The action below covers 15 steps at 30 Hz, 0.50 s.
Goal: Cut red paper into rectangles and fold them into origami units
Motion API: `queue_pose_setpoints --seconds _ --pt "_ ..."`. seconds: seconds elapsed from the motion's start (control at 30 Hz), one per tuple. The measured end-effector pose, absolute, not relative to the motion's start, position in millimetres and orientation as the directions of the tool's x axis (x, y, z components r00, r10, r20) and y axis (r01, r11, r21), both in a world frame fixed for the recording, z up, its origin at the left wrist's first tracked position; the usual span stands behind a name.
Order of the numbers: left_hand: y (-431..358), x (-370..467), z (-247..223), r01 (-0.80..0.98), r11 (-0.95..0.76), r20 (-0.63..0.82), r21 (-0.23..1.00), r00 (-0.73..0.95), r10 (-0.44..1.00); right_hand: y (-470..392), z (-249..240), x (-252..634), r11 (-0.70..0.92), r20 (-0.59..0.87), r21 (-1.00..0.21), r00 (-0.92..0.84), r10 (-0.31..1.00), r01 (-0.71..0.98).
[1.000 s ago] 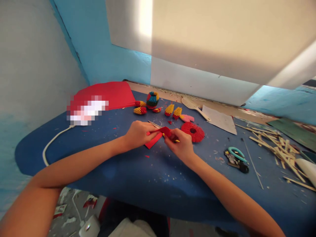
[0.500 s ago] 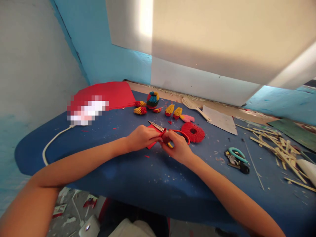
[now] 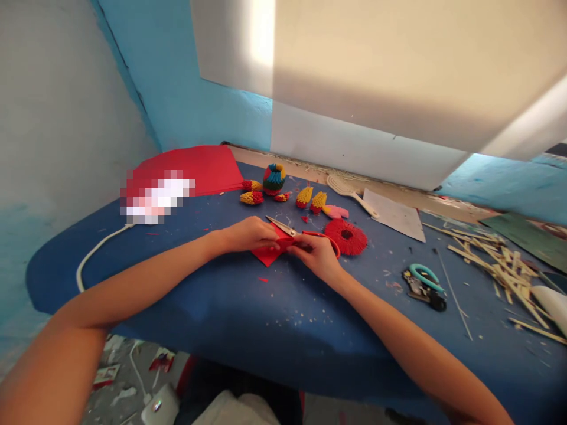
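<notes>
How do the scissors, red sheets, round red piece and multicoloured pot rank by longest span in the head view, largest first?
1. Red sheets
2. Scissors, partly covered by the right hand
3. Round red piece
4. Multicoloured pot
The pot sits farther back, so its true size is less sure.

A cream brush (image 3: 340,186) lies beside a white sheet (image 3: 393,216), with pale strips (image 3: 501,265) scattered near a turquoise-handled tool (image 3: 419,289).

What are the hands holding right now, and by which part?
The left hand and right hand pinch a small red paper piece between their fingertips, by its opposite ends.
</notes>
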State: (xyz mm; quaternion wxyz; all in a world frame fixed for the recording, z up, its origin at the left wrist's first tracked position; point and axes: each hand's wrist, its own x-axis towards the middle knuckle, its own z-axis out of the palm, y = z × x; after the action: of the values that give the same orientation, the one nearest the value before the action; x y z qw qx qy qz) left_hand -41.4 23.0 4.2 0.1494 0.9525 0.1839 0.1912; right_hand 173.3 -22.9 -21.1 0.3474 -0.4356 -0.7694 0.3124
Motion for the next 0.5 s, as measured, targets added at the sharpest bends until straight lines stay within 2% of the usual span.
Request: queue_pose_setpoints --seconds 0.27,0.4,0.5 --pt "26 -40 7 0.226 -0.889 0.292 0.398 0.887 0.357 -22 -23 173 0.420 0.273 -0.790 -0.356 0.894 0.447" --pt "23 -36 7 0.270 -0.872 0.329 0.409 0.847 0.417 -21 -19 172 0.390 0.273 -0.819 -0.311 0.910 0.422" --pt "18 -33 11 0.305 -0.813 0.351 0.495 0.786 0.509 -20 -11 172 0.363 0.266 -0.846 -0.282 0.922 0.390"
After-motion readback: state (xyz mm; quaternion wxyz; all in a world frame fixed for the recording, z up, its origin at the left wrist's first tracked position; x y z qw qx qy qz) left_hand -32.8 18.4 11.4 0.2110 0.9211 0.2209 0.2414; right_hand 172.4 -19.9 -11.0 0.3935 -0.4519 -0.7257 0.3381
